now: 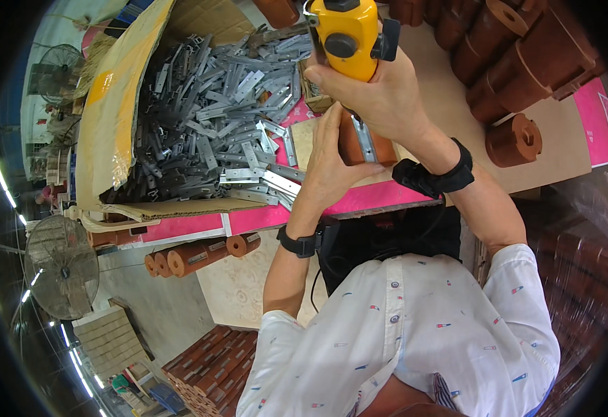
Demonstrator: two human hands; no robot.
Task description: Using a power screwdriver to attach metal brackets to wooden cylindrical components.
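Note:
My right hand (380,97) grips a yellow power tool (345,35) and holds it nose-down over a reddish-brown wooden block (380,149). A grey metal strip (363,139) lies along the block's face, right under the tool. My left hand (331,163) is wrapped around the block's left side and steadies it on the tan board (443,104). Both wrists wear black bands.
A heap of grey metal brackets (213,118) fills an open cardboard box (116,104) at the left. Reddish-brown round wooden pieces (512,55) are stacked at the back right, one (514,139) apart from them. More cylinders (199,254) lie below the pink table edge (262,217). A fan (60,264) stands at the left.

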